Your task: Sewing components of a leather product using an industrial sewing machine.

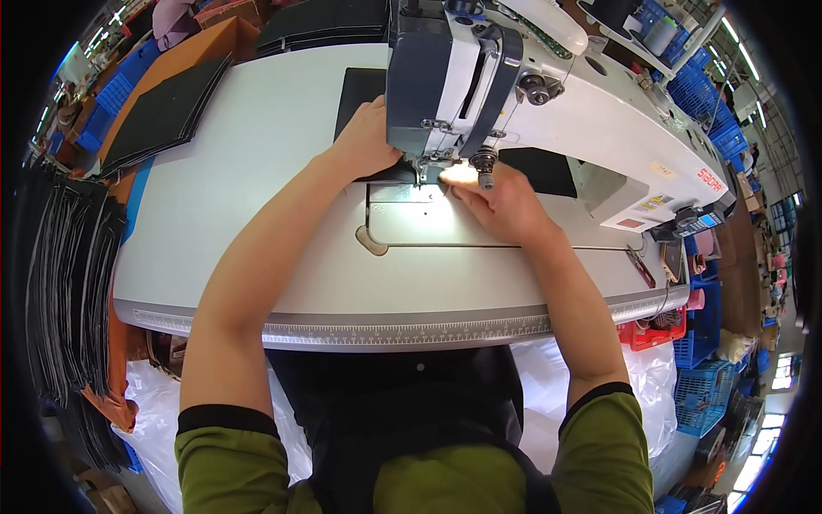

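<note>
A white and dark-grey sewing machine [417, 86] stands over the table, its lamp lighting the presser foot [422, 174]. Under its head lies a black panel [358, 87]; black material [541, 170] also shows beyond the needle on the right. My left hand [370, 141] rests on the panel just left of the machine head, which hides its fingers. Close to the presser foot on the right, my right hand [503, 204] is closed, thumb and fingertips together by a small dark bit too small to name.
Black panels [167, 111] lie at the table's left, with a thick stack [68, 274] hanging beyond. A ruler strip [411, 328] runs along the front edge. Small red-handled snips [640, 267] and a phone [672, 261] lie at right. Blue baskets [704, 394] stand beside the table.
</note>
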### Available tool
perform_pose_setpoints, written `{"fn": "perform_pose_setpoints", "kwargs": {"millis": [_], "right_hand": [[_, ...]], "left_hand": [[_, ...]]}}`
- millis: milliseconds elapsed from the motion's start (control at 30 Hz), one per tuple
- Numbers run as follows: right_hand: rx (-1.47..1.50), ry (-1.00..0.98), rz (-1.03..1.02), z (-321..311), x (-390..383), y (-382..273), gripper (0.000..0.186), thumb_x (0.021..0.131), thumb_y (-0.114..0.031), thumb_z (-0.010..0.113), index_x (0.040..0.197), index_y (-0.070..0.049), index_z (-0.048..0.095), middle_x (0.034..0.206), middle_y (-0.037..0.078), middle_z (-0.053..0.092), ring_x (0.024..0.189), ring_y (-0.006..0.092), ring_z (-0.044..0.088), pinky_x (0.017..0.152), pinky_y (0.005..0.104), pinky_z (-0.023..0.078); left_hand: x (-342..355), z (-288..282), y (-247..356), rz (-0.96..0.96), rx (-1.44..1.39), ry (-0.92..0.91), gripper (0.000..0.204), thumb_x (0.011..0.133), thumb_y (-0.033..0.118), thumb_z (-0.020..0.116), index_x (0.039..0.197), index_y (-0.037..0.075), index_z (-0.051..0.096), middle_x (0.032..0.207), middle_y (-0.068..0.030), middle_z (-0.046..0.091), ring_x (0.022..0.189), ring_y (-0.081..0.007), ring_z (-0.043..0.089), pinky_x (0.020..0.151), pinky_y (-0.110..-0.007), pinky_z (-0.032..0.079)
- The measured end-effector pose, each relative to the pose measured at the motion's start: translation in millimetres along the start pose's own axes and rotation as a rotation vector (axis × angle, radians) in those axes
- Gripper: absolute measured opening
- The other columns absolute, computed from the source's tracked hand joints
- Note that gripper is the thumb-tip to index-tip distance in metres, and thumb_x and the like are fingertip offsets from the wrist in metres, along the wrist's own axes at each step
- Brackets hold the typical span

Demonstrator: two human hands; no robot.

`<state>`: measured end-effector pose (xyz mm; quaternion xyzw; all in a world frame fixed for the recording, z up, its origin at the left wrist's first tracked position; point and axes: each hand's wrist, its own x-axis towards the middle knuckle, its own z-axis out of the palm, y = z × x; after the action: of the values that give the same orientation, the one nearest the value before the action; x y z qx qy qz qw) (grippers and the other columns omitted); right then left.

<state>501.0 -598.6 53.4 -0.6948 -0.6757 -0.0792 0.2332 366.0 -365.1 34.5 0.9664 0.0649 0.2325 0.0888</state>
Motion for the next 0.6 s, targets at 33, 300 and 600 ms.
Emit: {"fn": "perform_pose_setpoints", "kwargs": {"millis": [33, 300, 600], "right_hand": [[0.018, -0.012, 0.075, -1, 0, -1, 0.002, 0.088, -0.003, 0.069, 0.088, -0.005, 0.069, 0.087, 0.007, 0.068, 0.07, 0.0243, 0.054, 0.069, 0.0334, 0.048], [0.145, 0.209, 0.09, -11, -11, 25, 0.013, 0.086, -0.012, 0.073, 0.086, -0.002, 0.065, 0.088, 0.01, 0.064, 0.078, 0.0261, 0.06, 0.07, 0.0344, 0.049], [-0.139, -0.063, 0.162, -20, -5, -20, 0.016, 0.088, -0.019, 0.072, 0.095, -0.005, 0.072, 0.084, 0.011, 0.062, 0.074, 0.0267, 0.057, 0.072, 0.0364, 0.048]], "left_hand": [[-2, 1, -4, -0.033, -0.019, -0.011, 0.016, 0.087, 0.011, 0.069, 0.102, 0.007, 0.067, 0.112, -0.0092, 0.067, 0.1, -0.0296, 0.059, 0.086, -0.038, 0.047], [-79, -45, 27, 0.131, -0.19, 0.001, 0.015, 0.086, 0.01, 0.068, 0.096, 0.009, 0.057, 0.109, -0.007, 0.063, 0.101, -0.0301, 0.056, 0.089, -0.04, 0.043], [-201, -125, 88, -0.006, -0.169, -0.193, 0.021, 0.08, 0.012, 0.077, 0.096, 0.009, 0.063, 0.119, -0.0058, 0.063, 0.114, -0.0313, 0.056, 0.099, -0.04, 0.043]]}}
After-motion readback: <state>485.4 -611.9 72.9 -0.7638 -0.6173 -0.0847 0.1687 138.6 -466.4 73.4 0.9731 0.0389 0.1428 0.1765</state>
